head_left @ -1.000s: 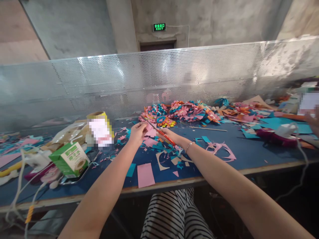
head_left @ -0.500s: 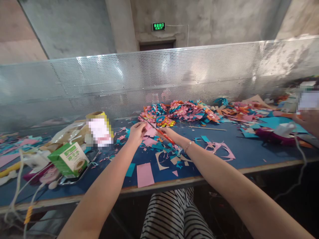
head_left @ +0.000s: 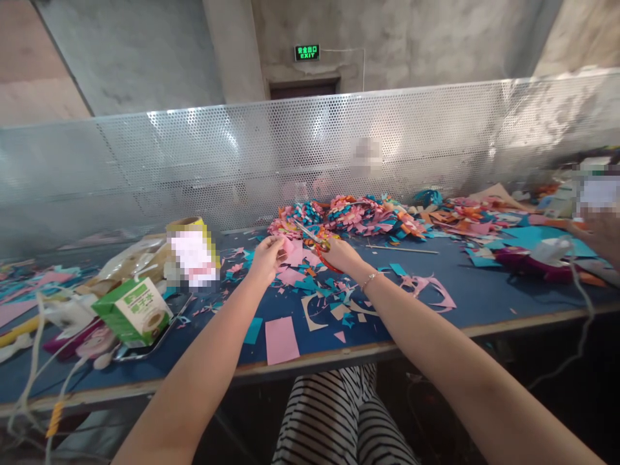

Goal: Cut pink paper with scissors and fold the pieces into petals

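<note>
Between the thumb and fingers of my left hand (head_left: 268, 258) is a small piece of pink paper (head_left: 293, 252). My right hand (head_left: 343, 256) is closed around the red handles of a pair of scissors (head_left: 316, 241), whose blades point up and left, just past the paper and apart from it. Under both hands lie pink, blue and cream paper scraps (head_left: 310, 283). Behind them sits a heap of paper flowers (head_left: 356, 216) in pink, blue and orange. A pink paper rectangle (head_left: 282, 340) rests at the table's front edge.
To the left stand a green and white carton (head_left: 133, 312) on a metal tray and a yellow roll with a blurred label. A thin stick (head_left: 403, 249) lies right of the heap. Perforated metal sheeting (head_left: 290, 142) backs the table. Another person's hand (head_left: 603, 226) shows at far right.
My right hand has swung the scissors right and up, away from the pink paper, and their blades have turned. My left hand stays nearly in place with the paper.
</note>
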A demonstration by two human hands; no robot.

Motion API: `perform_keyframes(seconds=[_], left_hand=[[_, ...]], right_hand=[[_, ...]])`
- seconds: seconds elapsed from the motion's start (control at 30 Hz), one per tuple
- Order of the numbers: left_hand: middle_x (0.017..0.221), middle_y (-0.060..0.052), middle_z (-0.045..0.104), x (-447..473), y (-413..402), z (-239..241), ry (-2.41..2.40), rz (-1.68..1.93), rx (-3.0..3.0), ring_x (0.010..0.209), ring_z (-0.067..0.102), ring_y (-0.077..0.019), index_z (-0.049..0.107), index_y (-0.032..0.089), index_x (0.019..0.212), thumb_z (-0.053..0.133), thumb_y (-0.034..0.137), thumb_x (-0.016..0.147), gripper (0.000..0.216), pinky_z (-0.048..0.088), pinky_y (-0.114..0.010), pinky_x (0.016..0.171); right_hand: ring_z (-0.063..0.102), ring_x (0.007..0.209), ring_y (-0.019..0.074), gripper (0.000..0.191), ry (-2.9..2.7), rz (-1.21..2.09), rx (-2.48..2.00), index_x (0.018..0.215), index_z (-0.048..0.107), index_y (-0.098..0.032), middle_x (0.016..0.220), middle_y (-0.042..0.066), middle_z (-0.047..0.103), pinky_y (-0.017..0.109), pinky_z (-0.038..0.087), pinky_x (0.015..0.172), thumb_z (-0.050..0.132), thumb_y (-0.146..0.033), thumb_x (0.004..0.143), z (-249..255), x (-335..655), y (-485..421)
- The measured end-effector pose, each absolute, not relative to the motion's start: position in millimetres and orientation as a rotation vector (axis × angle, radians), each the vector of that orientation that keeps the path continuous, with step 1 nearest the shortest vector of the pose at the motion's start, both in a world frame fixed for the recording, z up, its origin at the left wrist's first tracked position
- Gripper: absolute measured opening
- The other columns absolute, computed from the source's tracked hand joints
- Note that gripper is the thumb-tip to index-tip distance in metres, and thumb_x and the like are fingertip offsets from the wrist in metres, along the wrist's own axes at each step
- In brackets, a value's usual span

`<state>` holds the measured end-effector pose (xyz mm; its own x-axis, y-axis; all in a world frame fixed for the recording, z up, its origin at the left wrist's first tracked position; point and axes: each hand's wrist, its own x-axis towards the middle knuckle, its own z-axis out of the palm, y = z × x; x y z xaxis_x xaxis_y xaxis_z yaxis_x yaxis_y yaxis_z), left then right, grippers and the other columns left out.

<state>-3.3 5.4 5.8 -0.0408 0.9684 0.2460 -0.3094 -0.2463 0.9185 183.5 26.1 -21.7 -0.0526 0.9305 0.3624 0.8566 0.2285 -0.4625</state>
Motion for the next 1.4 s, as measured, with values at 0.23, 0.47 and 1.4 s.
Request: perform_keyframes(seconds=[0.23, 0.47, 1.4], left_hand=[[0.057, 0.003, 0.055, -5, 8, 3, 0.870, 1.522, 1.142, 0.050, 0.051, -0.0064, 0.055, 0.015, 0.068, 0.074, 0.023, 0.056, 0.024, 0.043, -0.020, 0.052], [0.065, 0.001, 0.059, -5, 8, 4, 0.899, 1.519, 1.110, 0.057, 0.056, -0.0089, 0.059, 0.014, 0.077, 0.070, 0.013, 0.059, 0.022, 0.047, -0.026, 0.062], [0.068, -0.003, 0.064, 3, 0, 4, 0.694, 1.413, 1.253, 0.067, 0.061, -0.0113, 0.064, 0.013, 0.067, 0.072, 0.018, 0.056, 0.014, 0.047, -0.029, 0.078]], right_hand=[[0.056, 0.094, 0.0298, 0.049, -2.040, 0.060, -1.887, 0.107, 0.055, -0.007, 0.111, 0.025, 0.051, 0.034, 0.042, 0.072, 0.058, -0.040, 0.071, -33, 204, 31], [0.055, 0.092, 0.0222, 0.027, -2.009, 0.096, -1.509, 0.094, 0.059, -0.011, 0.103, 0.015, 0.058, 0.029, 0.043, 0.075, 0.057, -0.023, 0.070, -21, 196, 32], [0.056, 0.066, 0.0102, 0.019, -1.606, 0.970, -0.661, 0.078, 0.057, -0.018, 0.072, -0.001, 0.058, 0.025, 0.048, 0.064, 0.063, -0.031, 0.067, -16, 164, 15]])
